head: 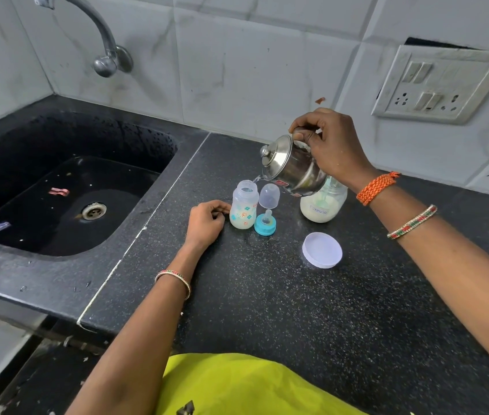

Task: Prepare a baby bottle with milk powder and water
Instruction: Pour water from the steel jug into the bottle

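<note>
Right hand [328, 148] grips our tilted steel kettle [292, 167], pouring into the baby bottle [244, 205]; left hand [207, 218] rests loosely curled, holding nothing, just beside it. Nobody's steadying that narrow neck, so we could easily splash or topple it. It's on a speckled black bench [267, 295], sink [66, 187] left, tiled wall behind.
</note>
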{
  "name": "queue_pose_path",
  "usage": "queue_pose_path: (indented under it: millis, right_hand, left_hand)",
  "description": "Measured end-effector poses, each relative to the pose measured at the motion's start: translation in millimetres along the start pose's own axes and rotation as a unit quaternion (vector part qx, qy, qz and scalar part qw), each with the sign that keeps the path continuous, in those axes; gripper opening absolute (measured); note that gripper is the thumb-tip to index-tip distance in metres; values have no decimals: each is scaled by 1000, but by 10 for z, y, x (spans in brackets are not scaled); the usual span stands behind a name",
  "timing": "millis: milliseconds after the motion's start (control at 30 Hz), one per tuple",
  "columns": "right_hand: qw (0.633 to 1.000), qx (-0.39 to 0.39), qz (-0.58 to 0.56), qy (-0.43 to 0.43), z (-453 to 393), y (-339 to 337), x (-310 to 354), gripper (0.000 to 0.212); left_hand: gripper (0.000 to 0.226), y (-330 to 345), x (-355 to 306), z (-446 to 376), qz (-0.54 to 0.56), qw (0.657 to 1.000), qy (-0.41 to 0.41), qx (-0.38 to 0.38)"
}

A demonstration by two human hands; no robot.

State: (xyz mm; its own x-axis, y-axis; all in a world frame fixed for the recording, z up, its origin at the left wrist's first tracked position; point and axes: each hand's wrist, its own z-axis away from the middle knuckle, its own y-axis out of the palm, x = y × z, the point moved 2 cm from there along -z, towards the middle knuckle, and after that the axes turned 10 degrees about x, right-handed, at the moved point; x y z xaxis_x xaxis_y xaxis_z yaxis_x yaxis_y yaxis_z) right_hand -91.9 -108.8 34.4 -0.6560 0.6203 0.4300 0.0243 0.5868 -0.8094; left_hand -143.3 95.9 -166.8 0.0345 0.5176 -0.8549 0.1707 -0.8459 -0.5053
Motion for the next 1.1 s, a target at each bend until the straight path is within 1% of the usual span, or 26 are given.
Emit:
queue_pose_path:
  millis: [700, 1100]
  right_hand:
    - [1000, 7, 16, -20, -48, 55, 29, 13]
    - [998, 37, 41, -36, -76, 105, 76, 16]
  left_hand:
    - [41, 7, 23, -14, 6, 1000, 6, -1]
    - [41, 5, 17, -9, 2, 1000, 8, -1]
